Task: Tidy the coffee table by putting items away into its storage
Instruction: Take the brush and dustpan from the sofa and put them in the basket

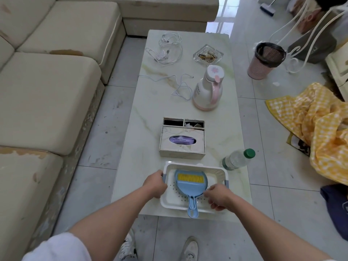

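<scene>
A: How does the person hold the tray (pixel 170 201)?

B: From both sides. The left hand (pixel 155 185) curls round the grey handle on the tray's left edge. The right hand (pixel 216 196) pinches the near right rim, fingers bent over it. Probably that two-sided grip keeps it level for a lift.

A: Why level?

B: A blue dustpan (pixel 191 185) lies in it with a yellow brush (pixel 190 177) on top, and its handle sticks out over the near rim. A tilt might slide them out.

A: Where is the tray?

B: At the near end of the table (pixel 148 113), touching the top, not yet stowed. The storage itself cannot be seen from here.

A: And the rest, left to right?

B: A cream sofa (pixel 56 91) runs along the left. On the marble top lie tangled cables (pixel 169 48), a tissue box (pixel 181 143), an ashtray (pixel 208 54), a white-and-pink jug (pixel 208 89), and a bottle (pixel 238 160) on its side near the right edge. On the tile floor to the right stand a pink bin (pixel 263 62) and a heap of yellow checked cloth (pixel 320 129).
</scene>
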